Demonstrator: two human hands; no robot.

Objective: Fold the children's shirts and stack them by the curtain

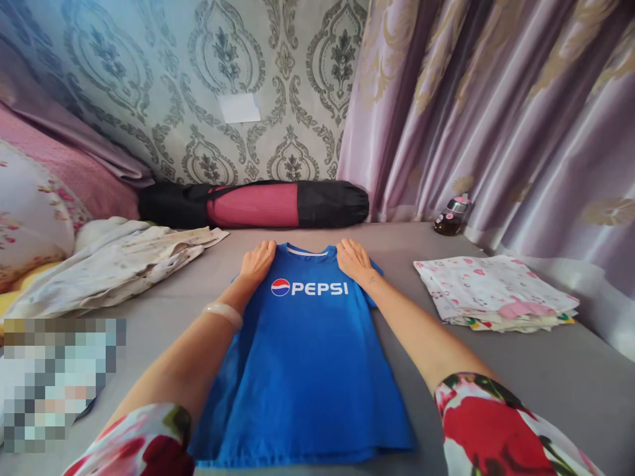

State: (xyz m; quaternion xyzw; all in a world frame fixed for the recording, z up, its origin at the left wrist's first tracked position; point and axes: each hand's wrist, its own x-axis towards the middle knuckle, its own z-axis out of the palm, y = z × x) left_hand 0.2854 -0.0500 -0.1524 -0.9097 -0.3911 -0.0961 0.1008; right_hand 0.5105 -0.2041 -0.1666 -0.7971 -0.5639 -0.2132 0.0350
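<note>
A blue T-shirt [307, 370] with a white PEPSI print and round logo lies front up on the grey bed surface, its collar away from me and its hem close to me. At the shoulder left of the collar, my left hand [260, 260] is closed on the cloth. My right hand [354, 258] has its fingers curled on the opposite shoulder, closed on the fabric there. Both forearms reach along the shirt's sides and partly cover its sleeves. The fingertips are mostly hidden.
Folded patterned cloths [496, 287] lie on the right. Behind them stands a dark bottle [452, 215] by the curtain [421, 99]. A black and pink rolled bag [253, 205] rests along the wall. Pale crumpled clothes [114, 264] and a flowered pillow [30, 205] are left.
</note>
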